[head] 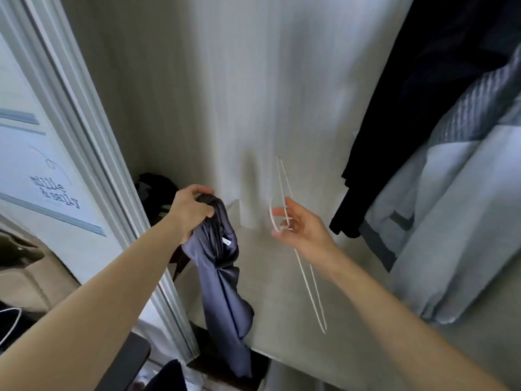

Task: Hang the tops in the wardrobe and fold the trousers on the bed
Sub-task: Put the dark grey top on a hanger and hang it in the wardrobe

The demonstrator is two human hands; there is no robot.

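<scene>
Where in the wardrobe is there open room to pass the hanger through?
Open room lies between the left hand gripping the purple top and the hanging dark garment, in front of the pale back panel. The right hand holds the white hanger there. The right side is crowded with a grey-blue garment.

The wardrobe (225,94) stands open, its pale back wall bare above, and along its right side a black garment (394,136) and a light blue-grey jacket (451,221) hang down close together, the jacket nearer the front. Down in the back left corner, a dark heap of clothing (156,193) lies on the wardrobe's floor, partly hidden by the white door frame (93,153). At the bottom edge a strip of dark floor (225,371) shows below the wardrobe's pale panel.
</scene>
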